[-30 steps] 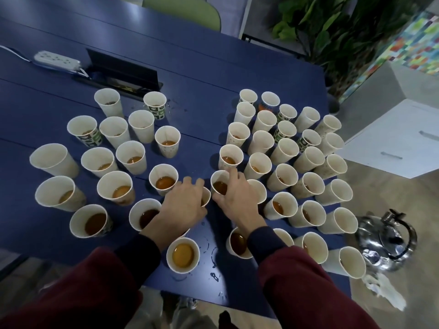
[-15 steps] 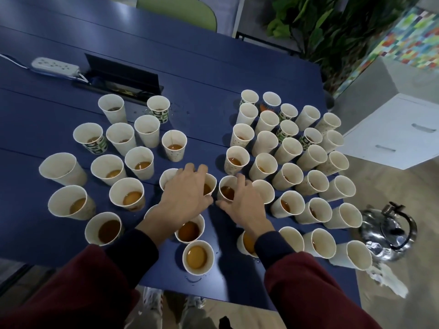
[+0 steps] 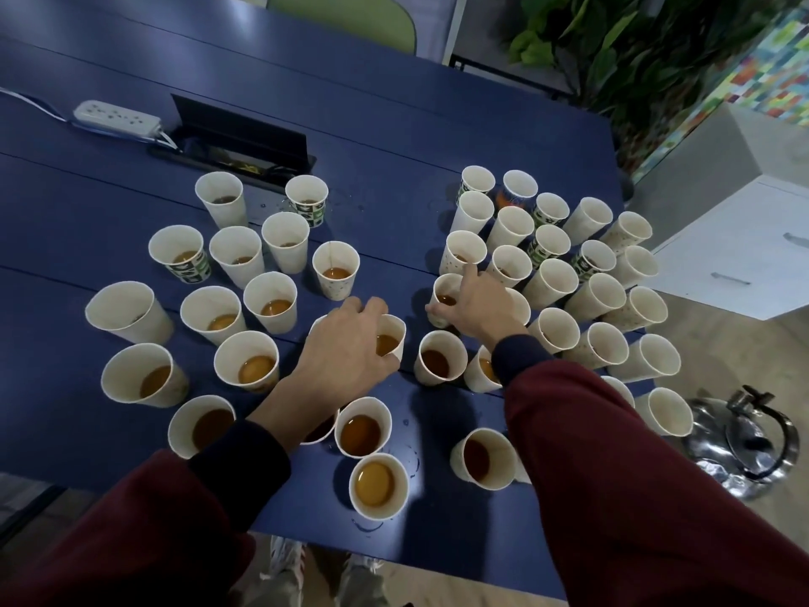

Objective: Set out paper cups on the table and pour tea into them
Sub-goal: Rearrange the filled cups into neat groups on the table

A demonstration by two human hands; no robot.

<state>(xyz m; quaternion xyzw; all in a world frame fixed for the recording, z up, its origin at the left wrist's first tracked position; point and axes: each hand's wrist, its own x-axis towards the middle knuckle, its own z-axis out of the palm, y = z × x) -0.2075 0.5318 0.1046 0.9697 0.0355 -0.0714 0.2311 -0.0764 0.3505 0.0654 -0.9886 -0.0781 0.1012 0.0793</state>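
Note:
Several white paper cups stand on the blue table point(image 3: 394, 124) in two clusters, many holding brown tea. My left hand point(image 3: 346, 348) lies over the rims of two middle cups; one of them, a tea-filled cup point(image 3: 391, 339), shows under its fingers, which curl over the rim. My right hand point(image 3: 475, 308) reaches further back and grips a cup with tea point(image 3: 444, 300) at the left edge of the right cluster, thumb on its near side. A full cup point(image 3: 378, 484) stands nearest the front edge.
A steel kettle point(image 3: 740, 444) sits on the floor to the right, beside crumpled paper. A white power strip point(image 3: 116, 117) and an open cable box point(image 3: 238, 142) lie at the back left. A white cabinet point(image 3: 740, 251) and plants stand to the right.
My right hand has left the cup it held by my left hand and reached back to another cup. My left hand has shifted slightly forward over the middle cups.

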